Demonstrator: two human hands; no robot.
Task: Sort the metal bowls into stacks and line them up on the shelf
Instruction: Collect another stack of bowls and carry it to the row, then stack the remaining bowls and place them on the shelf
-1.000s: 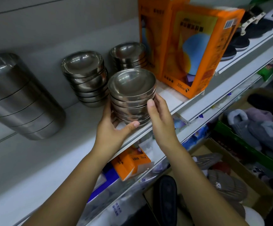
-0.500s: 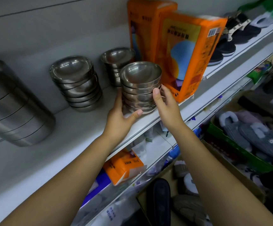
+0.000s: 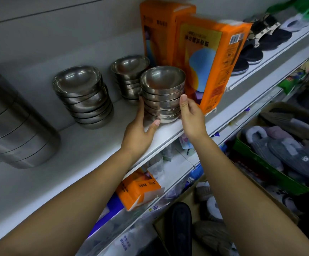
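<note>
A stack of several small metal bowls (image 3: 162,97) stands near the front edge of the white shelf (image 3: 98,145). My left hand (image 3: 140,130) cups its left side and my right hand (image 3: 190,115) presses its right side, so both hands grip the stack. Behind it stands a second small-bowl stack (image 3: 128,76), partly hidden. Further left sits a stack of wider metal bowls (image 3: 84,100). A tall stack of large steel containers (image 3: 11,122) leans at the far left.
Two orange boxes (image 3: 212,61) stand right of the held stack, almost touching it. Black shoes (image 3: 255,48) lie further right on the shelf. Below are a lower shelf with an orange pack (image 3: 137,189) and cardboard boxes of grey slippers (image 3: 279,150).
Both hands have slid the small-bowl stack rightward and back along the shelf, closer to the orange boxes and in front of the rear small stack. The grip is unchanged.
</note>
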